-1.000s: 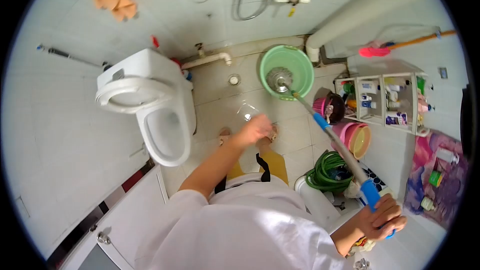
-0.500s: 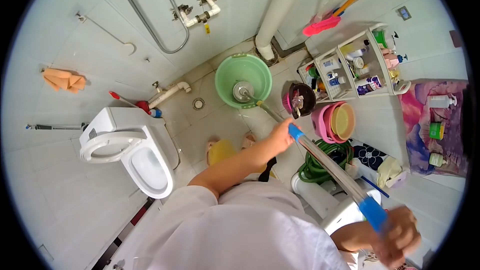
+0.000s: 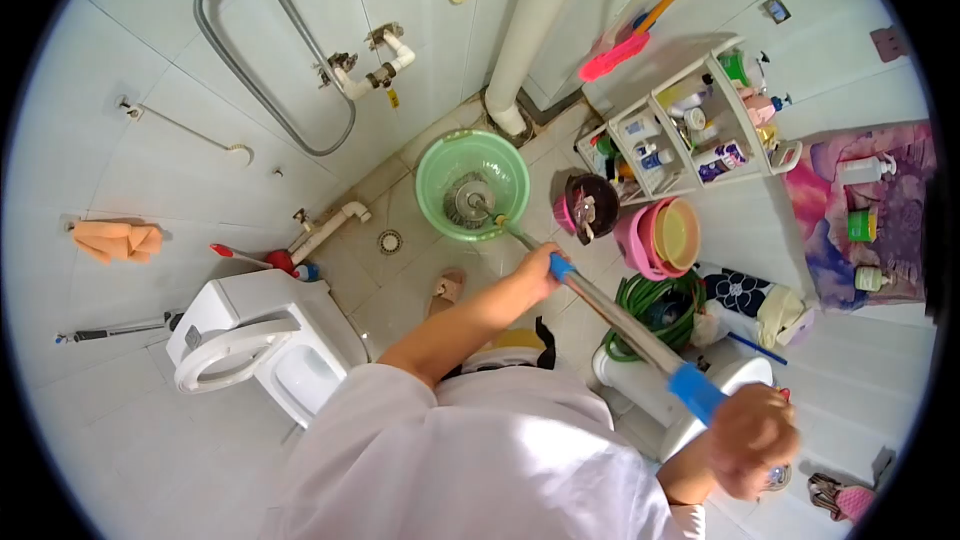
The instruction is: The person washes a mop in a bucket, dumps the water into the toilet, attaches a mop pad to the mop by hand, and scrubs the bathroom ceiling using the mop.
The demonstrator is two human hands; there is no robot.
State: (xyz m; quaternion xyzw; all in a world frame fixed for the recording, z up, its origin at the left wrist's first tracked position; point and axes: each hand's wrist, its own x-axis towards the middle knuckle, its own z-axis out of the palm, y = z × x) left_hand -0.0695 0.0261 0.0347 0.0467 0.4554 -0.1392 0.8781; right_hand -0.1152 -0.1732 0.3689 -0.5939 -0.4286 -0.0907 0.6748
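Mop [image 3: 625, 323] slants across in front of me, its head [image 3: 474, 202] down inside the green bucket [image 3: 500, 163] and its pole [image 3: 655, 353] rising toward my right side. As I judge it, things stand partway: the head is already in the bucket and both my hands are set on the pole, but the head is not lifted clear, and how wet its strands [image 3: 450, 193] are I cannot tell. My left grip [image 3: 541, 273] is curled around the pole by the lower blue collar [image 3: 562, 267]; my right grip [image 3: 752, 438], blurred, is clenched around the top end, past the blue sleeve [image 3: 696, 393]. The pole is slim, straight, glinting metal; the head is a round shiny disc fringed with grey strands. The bucket is glossy pale plastic, round-walled, on smooth floor tiles [image 3: 400, 285], well apart from a small round drain [image 3: 390, 241]. Outward on my right, a loose coil of green hose [image 3: 648, 286] lies below the pole, with nested pink and yellow basins [image 3: 678, 237] near it, then a white rack [image 3: 676, 144] of bottles [image 3: 720, 160]. On my left are a hard, white toilet [image 3: 278, 350] and a crumpled orange cloth [image 3: 117, 239].
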